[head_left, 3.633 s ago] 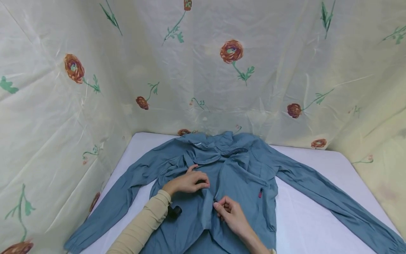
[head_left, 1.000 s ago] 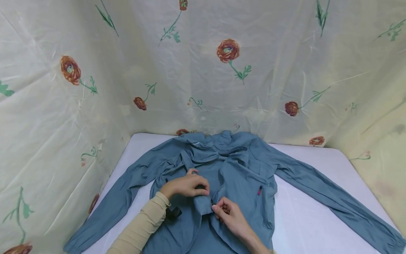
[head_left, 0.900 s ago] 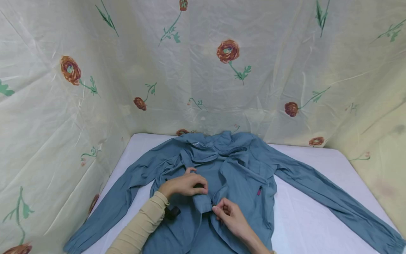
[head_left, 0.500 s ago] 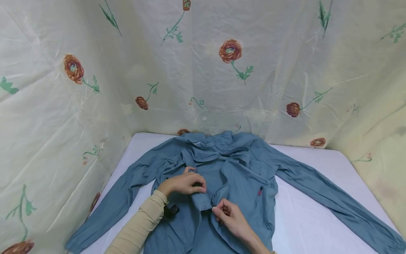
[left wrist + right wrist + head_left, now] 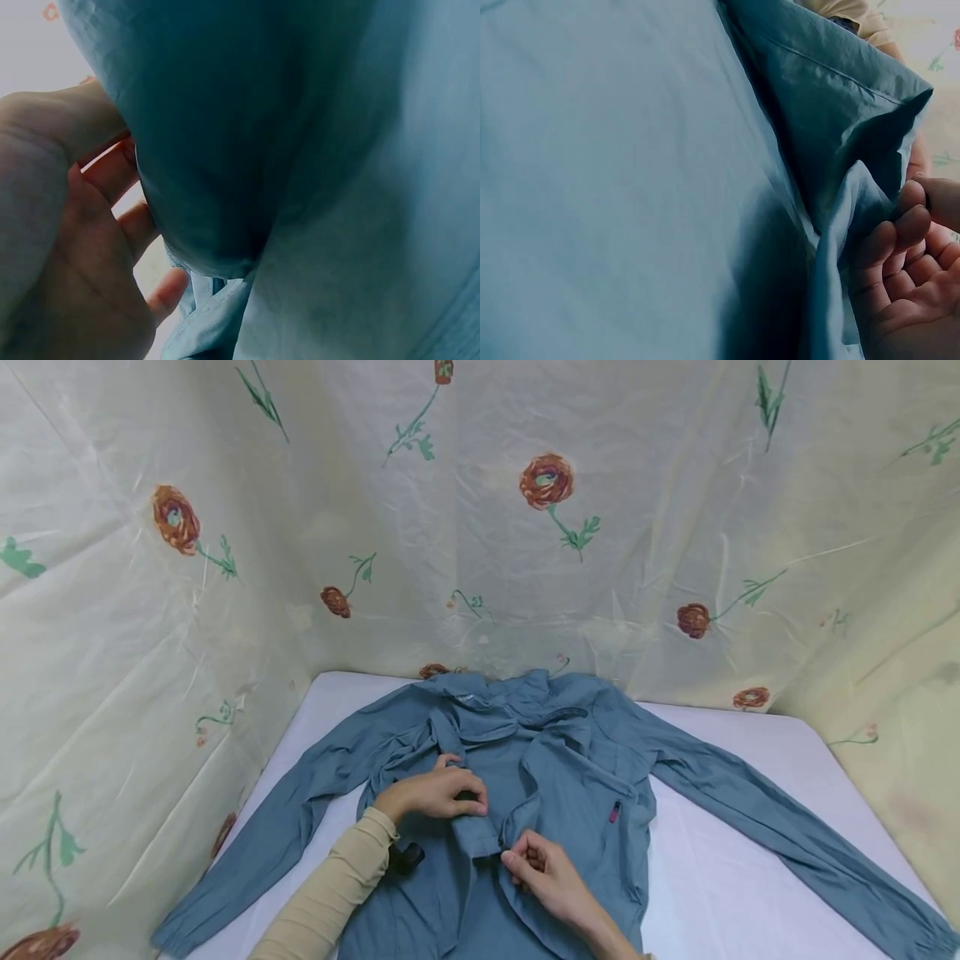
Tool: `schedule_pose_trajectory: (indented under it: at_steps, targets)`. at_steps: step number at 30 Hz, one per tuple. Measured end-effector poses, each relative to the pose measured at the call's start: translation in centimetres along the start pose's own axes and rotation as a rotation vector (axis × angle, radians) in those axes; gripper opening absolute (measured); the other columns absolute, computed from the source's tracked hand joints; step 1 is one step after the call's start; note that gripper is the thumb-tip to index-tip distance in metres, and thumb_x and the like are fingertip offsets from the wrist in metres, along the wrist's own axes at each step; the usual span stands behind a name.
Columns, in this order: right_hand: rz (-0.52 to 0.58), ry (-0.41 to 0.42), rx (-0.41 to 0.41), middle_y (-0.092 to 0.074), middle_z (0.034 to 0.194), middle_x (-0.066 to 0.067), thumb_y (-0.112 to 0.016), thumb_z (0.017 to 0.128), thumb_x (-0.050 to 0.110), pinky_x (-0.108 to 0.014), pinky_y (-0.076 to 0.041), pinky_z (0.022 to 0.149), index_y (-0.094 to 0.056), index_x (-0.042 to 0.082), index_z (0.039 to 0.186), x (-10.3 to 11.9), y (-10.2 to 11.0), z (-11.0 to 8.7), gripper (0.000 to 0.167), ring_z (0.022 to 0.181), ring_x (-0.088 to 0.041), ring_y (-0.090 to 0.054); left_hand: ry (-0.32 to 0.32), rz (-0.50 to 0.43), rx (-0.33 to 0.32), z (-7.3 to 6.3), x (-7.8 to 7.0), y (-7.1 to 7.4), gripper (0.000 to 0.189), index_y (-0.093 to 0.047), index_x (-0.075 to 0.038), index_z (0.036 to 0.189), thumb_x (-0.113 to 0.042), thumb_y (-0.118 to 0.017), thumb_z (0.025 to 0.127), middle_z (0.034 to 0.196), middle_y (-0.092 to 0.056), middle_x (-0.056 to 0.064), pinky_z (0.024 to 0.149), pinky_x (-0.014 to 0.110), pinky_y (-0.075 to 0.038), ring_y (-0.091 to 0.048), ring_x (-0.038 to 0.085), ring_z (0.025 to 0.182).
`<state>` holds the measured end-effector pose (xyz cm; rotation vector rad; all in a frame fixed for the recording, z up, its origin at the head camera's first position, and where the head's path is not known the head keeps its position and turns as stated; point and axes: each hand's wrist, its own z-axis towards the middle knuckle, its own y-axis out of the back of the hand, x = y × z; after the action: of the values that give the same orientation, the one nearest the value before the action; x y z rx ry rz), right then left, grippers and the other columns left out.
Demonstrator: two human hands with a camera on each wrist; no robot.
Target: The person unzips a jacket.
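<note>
A blue-grey jacket (image 5: 585, 793) lies front up, its front parted and its sleeves spread. My left hand (image 5: 442, 792) grips the edge of the left-hand front panel (image 5: 477, 839), folding its lower corner up. My right hand (image 5: 543, 870) pinches the zipper (image 5: 504, 842) on the facing edge, close beside that corner. The fingertips hide the zipper's end, so I cannot tell whether its two sides are joined. In the left wrist view, the left hand (image 5: 82, 240) is behind the raised cloth. In the right wrist view, the right fingers (image 5: 900, 232) meet at the cloth edge.
The jacket lies on a white-covered table (image 5: 720, 877). Flower-printed curtains (image 5: 450, 510) rise behind and at both sides. A small black device (image 5: 405, 858) hangs under the left wrist. A pocket zip with a red pull (image 5: 615, 812) shows on the right-hand panel.
Since the earliest frame, the left-hand panel's corner has come up to the zipper, and the right hand has moved slightly down and left. Over the last half second hardly anything moves.
</note>
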<state>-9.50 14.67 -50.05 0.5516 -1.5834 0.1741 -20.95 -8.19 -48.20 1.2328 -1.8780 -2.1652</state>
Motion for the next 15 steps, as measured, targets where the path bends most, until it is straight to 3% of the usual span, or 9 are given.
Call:
schedule_pose_trajectory:
  at_steps: [3, 8, 11, 15]
  targets:
    - [-0.024, 0.041, 0.040, -0.055, 0.067, -0.012, -0.056, 0.096, 0.023, -0.025, -0.048, 0.053, -0.052, -0.003, 0.086, 0.0, 0.1, -0.1, 0.029, 0.055, -0.004, -0.050, -0.007, 0.020, -0.027, -0.2, 0.5, 0.0, 0.014, -0.064, -0.026, 0.086, -0.032, -0.055, 0.096, 0.087, -0.064, -0.014, 0.111, 0.057, -0.015, -0.057, 0.003, 0.089]
    - [-0.019, 0.119, 0.268, -0.049, 0.068, -0.023, -0.051, 0.098, 0.019, -0.024, -0.043, 0.049, -0.054, -0.003, 0.088, -0.3, 0.8, -1.2, 0.024, 0.054, 0.000, -0.044, 0.061, 0.044, -0.117, -2.0, 2.5, 0.5, 0.014, -0.064, -0.026, 0.085, -0.032, -0.055, 0.095, 0.082, -0.060, -0.012, 0.108, 0.056, -0.019, -0.053, 0.005, 0.081]
    - [0.047, 0.109, 0.407, -0.045, 0.067, -0.023, -0.048, 0.099, 0.014, -0.026, -0.042, 0.050, -0.053, -0.006, 0.091, -0.9, 2.3, -2.3, 0.022, 0.054, -0.002, -0.041, 0.076, -0.021, -0.139, -3.4, 3.2, 1.2, 0.013, -0.068, -0.027, 0.086, -0.033, -0.058, 0.093, 0.092, -0.057, -0.008, 0.107, 0.054, -0.019, -0.051, 0.008, 0.090]
    - [0.113, 0.083, 0.553, -0.040, 0.066, -0.022, -0.043, 0.100, 0.006, -0.030, -0.040, 0.049, -0.050, -0.010, 0.092, -1.7, 5.1, -3.6, 0.019, 0.055, -0.006, -0.039, 0.013, -0.153, -0.129, -4.4, 2.7, 2.2, 0.013, -0.072, -0.024, 0.089, -0.033, -0.063, 0.090, 0.116, -0.051, 0.002, 0.102, 0.050, -0.026, -0.043, 0.018, 0.111]
